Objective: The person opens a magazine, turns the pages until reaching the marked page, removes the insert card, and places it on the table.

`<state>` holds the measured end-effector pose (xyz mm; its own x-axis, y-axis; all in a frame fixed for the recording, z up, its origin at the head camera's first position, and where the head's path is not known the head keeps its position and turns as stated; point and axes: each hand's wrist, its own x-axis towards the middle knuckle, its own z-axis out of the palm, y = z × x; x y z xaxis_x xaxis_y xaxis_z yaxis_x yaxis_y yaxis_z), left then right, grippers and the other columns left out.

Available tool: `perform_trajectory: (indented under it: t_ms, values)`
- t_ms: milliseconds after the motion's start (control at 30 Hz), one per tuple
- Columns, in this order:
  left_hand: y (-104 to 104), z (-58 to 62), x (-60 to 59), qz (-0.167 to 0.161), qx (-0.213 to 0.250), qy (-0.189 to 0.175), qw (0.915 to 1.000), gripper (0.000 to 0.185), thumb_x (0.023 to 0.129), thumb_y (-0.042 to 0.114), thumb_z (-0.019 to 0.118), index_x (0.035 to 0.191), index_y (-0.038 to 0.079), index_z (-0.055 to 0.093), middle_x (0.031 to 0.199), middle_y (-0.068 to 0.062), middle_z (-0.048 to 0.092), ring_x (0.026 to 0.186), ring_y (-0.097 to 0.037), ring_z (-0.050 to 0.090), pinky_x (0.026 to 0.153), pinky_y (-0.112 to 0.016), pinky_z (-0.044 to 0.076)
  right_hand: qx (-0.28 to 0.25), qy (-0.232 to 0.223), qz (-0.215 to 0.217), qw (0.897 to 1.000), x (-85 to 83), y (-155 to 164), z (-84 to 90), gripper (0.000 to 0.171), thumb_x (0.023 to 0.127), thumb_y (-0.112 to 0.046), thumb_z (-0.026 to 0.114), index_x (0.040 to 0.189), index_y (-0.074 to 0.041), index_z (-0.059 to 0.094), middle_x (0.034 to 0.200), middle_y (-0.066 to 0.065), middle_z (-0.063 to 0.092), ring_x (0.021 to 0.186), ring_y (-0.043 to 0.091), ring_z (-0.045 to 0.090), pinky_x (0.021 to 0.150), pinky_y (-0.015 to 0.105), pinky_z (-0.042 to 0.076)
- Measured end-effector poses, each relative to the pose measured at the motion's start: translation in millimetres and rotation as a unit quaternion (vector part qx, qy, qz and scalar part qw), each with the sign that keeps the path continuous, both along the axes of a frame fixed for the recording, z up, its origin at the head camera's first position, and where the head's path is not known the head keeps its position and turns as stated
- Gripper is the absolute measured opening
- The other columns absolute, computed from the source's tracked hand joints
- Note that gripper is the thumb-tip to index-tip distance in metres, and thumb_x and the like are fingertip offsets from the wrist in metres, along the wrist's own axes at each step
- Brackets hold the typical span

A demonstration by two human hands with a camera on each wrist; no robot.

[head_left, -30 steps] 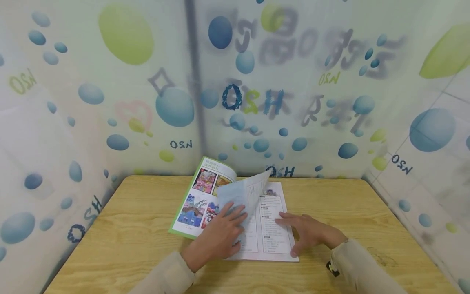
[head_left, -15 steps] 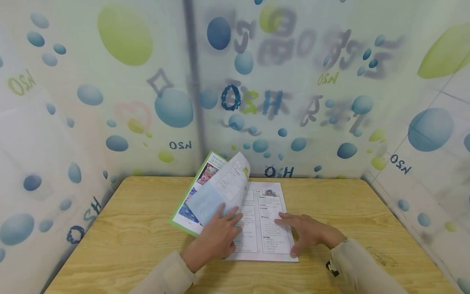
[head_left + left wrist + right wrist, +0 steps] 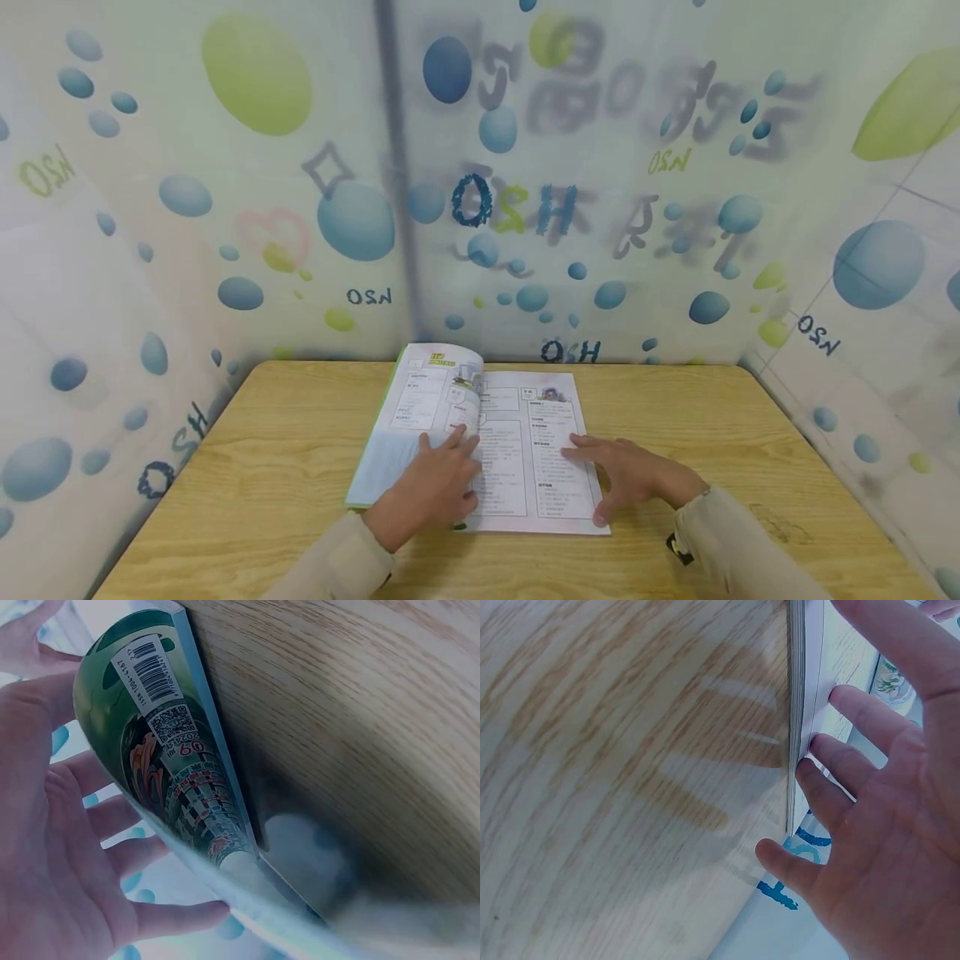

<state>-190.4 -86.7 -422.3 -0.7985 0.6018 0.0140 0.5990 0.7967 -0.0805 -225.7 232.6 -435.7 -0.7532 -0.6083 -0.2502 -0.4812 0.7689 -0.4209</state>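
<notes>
"What's nearest?"
"The left hand and right hand, both loosely spread, gripping nothing."
"And the magazine?"
"Open beneath their fingers, its left half bowed up off the surface; the bubble-patterned wall stands beyond."

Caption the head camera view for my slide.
Left hand and right hand on an open magazine atop a wood-grain table.
</notes>
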Motion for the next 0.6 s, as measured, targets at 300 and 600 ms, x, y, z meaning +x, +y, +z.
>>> perform_trajectory:
  t_ms: [300, 600]
  values:
    - [-4.8, -3.1, -2.5, 0.021, 0.012, -0.011, 0.9996, 0.047, 0.090, 0.041, 0.068, 0.125, 0.010, 0.068, 0.148, -0.013, 0.049, 0.138, -0.035, 0.043, 0.082, -0.067, 0.050, 0.000, -0.008, -0.008, 1.000, 0.8, -0.9, 1.3, 0.099, 0.067, -0.044, 0.090, 0.149, -0.011, 0.047, 0.159, 0.015, 0.032, 0.143, 0.044, 0.031, 0.109, 0.066, 0.028]
    - [-5.7, -5.9, -2.4, 0.020, 0.017, -0.021, 0.9994, 0.049, 0.091, 0.041, 0.067, 0.128, 0.009, 0.066, 0.149, -0.014, 0.047, 0.139, -0.037, 0.042, 0.081, -0.068, 0.051, 0.003, -0.019, -0.025, 0.999, 1.7, -2.8, 4.5, 0.096, 0.068, -0.042, 0.090, 0.149, -0.015, 0.048, 0.160, 0.012, 0.032, 0.143, 0.044, 0.030, 0.110, 0.065, 0.026]
